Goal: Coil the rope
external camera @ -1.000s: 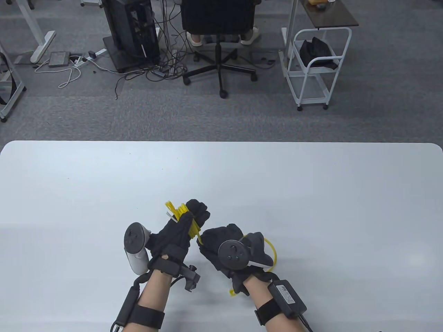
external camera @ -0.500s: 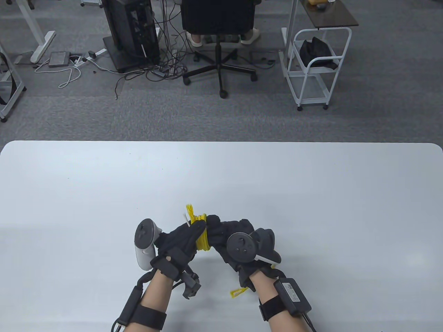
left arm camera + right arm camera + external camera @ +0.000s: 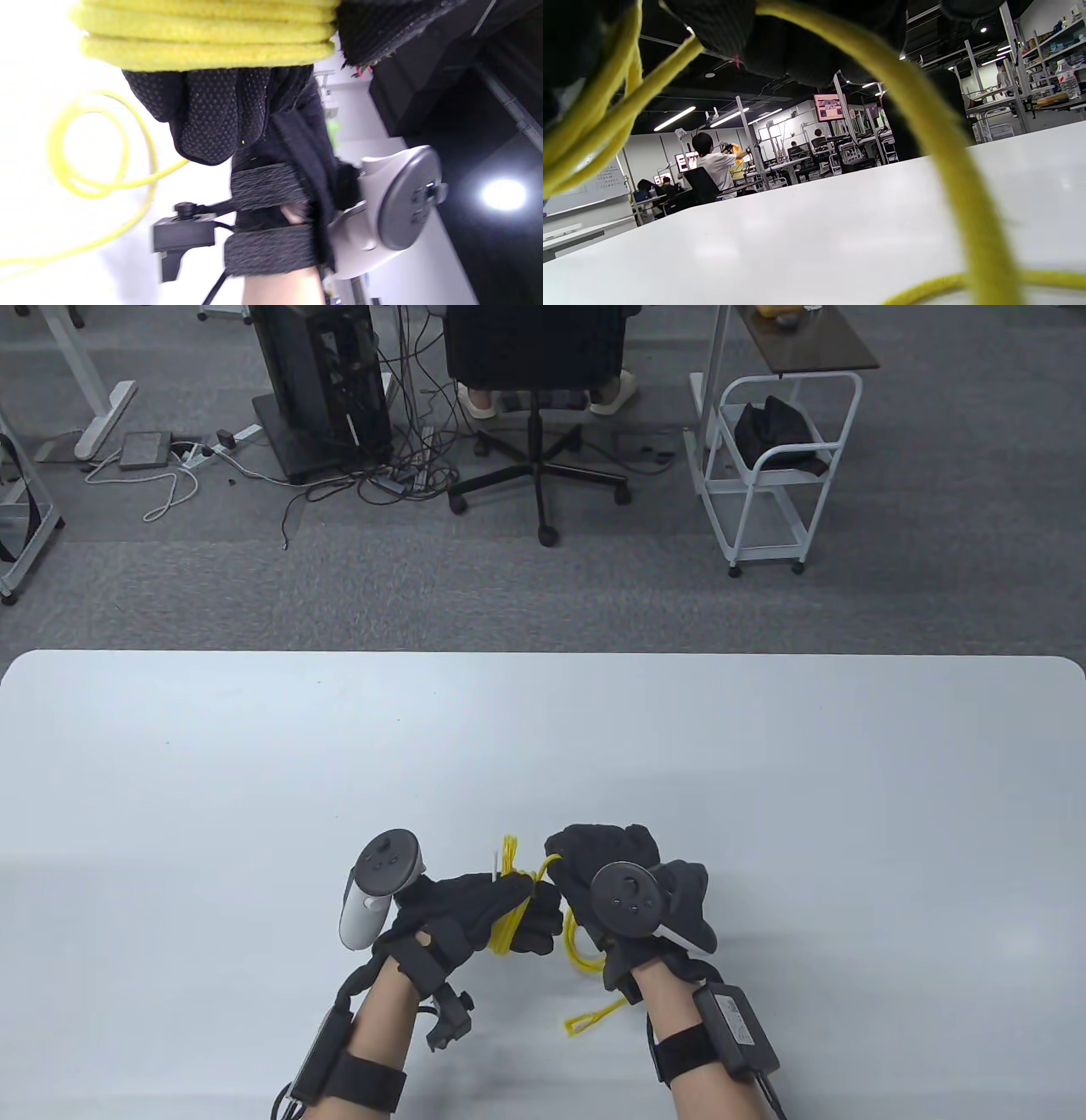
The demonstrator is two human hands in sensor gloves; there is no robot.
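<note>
Office floor with a swivel chair (image 3: 537, 407), a wheeled cart (image 3: 768, 470) and tangled cables lies beyond the far edge of the pale desk (image 3: 543, 746), and both hands work close to its near edge.

Wound around the left hand (image 3: 475, 912) is the yellow rope (image 3: 512, 918): several turns sit side by side across the fingers, as the left wrist view shows with the strands stacked against the glove. That hand is curled closed on the bundle, holding it. A short end sticks up just above the turns.

Just beside it, on the side away from the left arm, the right hand (image 3: 598, 869) grips the running strand, which leaves the bundle and arcs straight into its fingers. Exactly how those fingers lie is hidden under the tracker (image 3: 626, 897), but the right wrist view shows the strand passing under the glove, so it seems pinched, not loose.

From the right hand the slack drops toward the person, loops between the two wrists and ends in a small folded tail (image 3: 591, 1018) lying on the desk near the right wrist.

The next wrap probably turns on this: the bundle's turns run across the left hand, the free length hangs on the right hand's side, so the right hand is the one placed to carry it around. Little rope appears left.
</note>
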